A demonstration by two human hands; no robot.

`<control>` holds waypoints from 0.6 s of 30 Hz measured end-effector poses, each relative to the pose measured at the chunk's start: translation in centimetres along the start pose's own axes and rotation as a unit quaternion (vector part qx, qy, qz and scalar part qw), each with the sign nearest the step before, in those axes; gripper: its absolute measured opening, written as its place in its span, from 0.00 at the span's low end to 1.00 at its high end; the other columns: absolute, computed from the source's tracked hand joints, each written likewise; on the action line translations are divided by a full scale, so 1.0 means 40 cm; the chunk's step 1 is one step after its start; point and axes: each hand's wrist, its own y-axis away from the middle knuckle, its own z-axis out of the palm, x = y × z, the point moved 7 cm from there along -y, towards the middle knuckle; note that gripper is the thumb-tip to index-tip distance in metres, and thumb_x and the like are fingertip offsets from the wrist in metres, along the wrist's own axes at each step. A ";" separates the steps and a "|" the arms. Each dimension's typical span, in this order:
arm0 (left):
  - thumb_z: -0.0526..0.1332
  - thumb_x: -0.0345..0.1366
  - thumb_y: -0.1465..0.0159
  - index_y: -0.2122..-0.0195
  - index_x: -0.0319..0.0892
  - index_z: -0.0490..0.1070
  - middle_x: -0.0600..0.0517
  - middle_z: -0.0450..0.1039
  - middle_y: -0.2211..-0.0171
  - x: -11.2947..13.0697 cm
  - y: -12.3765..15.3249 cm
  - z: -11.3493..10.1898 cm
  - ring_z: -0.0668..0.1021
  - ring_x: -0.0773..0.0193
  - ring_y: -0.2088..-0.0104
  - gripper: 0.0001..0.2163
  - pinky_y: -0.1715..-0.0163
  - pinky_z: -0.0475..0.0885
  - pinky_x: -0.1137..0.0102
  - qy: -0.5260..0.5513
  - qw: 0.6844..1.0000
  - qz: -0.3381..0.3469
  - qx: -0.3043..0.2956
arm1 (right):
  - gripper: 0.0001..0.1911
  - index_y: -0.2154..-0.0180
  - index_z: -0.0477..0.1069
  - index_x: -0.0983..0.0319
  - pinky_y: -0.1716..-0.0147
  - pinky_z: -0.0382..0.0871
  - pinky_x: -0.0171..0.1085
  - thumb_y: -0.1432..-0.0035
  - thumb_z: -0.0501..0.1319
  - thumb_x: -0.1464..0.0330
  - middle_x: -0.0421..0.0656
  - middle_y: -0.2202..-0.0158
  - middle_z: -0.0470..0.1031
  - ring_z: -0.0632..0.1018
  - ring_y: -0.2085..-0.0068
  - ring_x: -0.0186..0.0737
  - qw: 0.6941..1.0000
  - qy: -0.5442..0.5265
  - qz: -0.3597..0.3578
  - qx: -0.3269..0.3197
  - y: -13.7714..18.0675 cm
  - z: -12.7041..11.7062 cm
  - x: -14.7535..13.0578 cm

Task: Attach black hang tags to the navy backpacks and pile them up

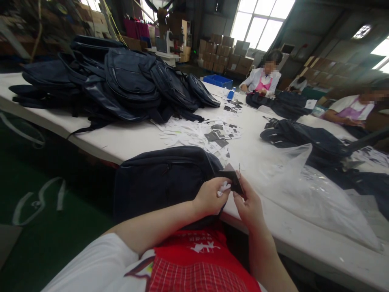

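Note:
A dark navy backpack (154,184) lies at the near table edge, in front of my body. Over its right end, my left hand (212,196) is closed around a white crumpled slip (224,188) and also meets a black hang tag (234,181). From the other side, the fingers of my right hand (249,206) pinch that same tag. A paler card corner shows behind the tag. Just beyond the backpack, white slips (185,134) and black and white hang tags (217,138) are strewn over the table.
A heap of navy backpacks (127,81) covers the far left of the white table (103,144). Clear plastic bags (319,194) and more dark bags (306,138) lie at right. A blue crate (217,81) stands behind. Co-workers in aprons sit across the table.

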 end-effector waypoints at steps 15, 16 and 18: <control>0.58 0.28 0.42 0.70 0.41 0.71 0.49 0.72 0.68 0.050 -0.064 0.008 0.75 0.62 0.66 0.03 0.63 0.70 0.71 -0.032 0.992 0.067 -0.101 | 0.25 0.39 0.64 0.58 0.49 0.74 0.45 0.38 0.55 0.69 0.47 0.44 0.72 0.75 0.45 0.48 0.998 0.053 0.016 0.032 -0.023 -0.014 0.007; 0.59 0.29 0.43 0.70 0.41 0.70 0.51 0.71 0.72 0.050 -0.066 0.007 0.74 0.64 0.70 0.02 0.67 0.69 0.72 -0.005 0.990 0.050 -0.128 | 0.24 0.40 0.65 0.58 0.49 0.74 0.45 0.38 0.55 0.69 0.46 0.44 0.72 0.75 0.45 0.48 0.998 0.053 0.016 0.027 -0.024 -0.015 0.011; 0.62 0.32 0.43 0.71 0.40 0.69 0.55 0.68 0.77 0.049 -0.068 0.000 0.70 0.69 0.77 0.02 0.75 0.66 0.74 0.055 0.982 -0.002 -0.183 | 0.22 0.42 0.67 0.56 0.48 0.73 0.45 0.37 0.54 0.69 0.44 0.46 0.74 0.75 0.46 0.47 0.999 0.047 0.007 0.008 -0.024 -0.016 0.014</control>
